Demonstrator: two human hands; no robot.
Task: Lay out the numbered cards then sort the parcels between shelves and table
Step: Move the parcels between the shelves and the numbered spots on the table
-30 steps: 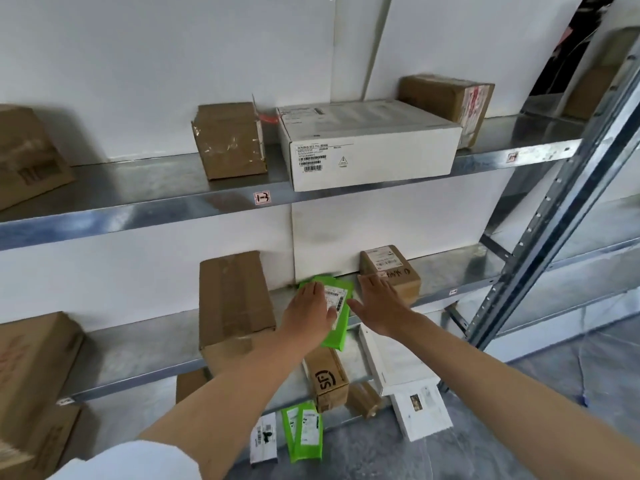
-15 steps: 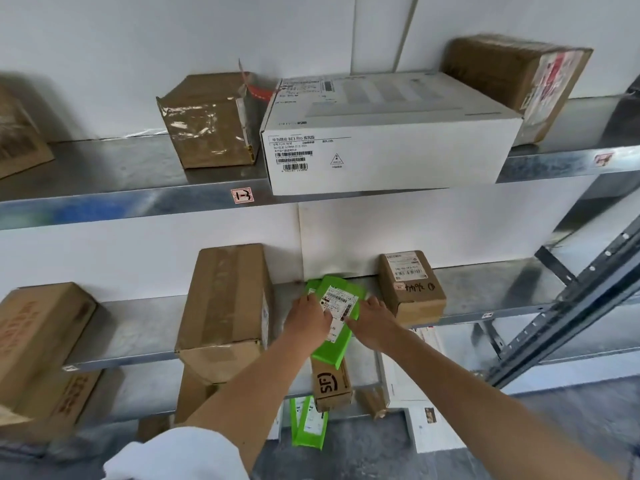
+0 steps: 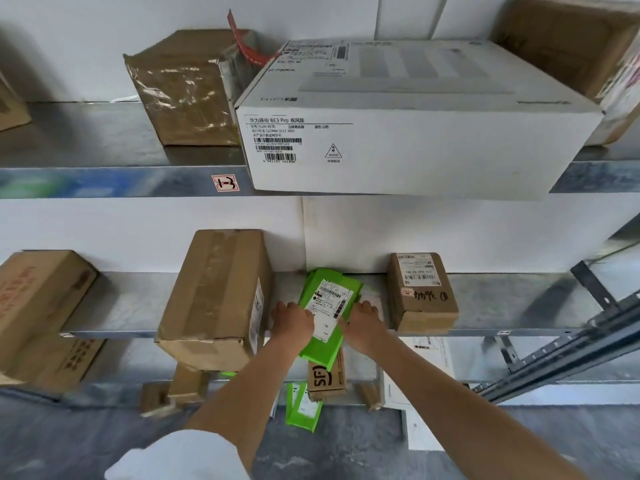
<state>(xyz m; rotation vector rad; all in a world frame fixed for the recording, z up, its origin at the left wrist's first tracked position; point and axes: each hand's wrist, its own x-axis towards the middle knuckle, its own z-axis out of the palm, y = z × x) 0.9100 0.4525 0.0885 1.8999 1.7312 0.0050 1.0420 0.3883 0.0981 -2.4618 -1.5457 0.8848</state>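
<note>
While the green parcel (image 3: 329,299) overhangs the middle shelf (image 3: 512,303), left hand (image 3: 292,322) and right hand (image 3: 363,323) grip its side edges, apparently to seat it between the large box (image 3: 214,299) and small box (image 3: 420,296).

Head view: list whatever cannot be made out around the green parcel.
- Label print on the green parcel: too small to read in the head view.
- Fingers of the left hand and right hand: small and blurred at the parcel's edges, so the grip is unclear.
- Top of the SF box: hidden by the parcel.
- Upper-right brown box: cut off by the frame edge.
</note>
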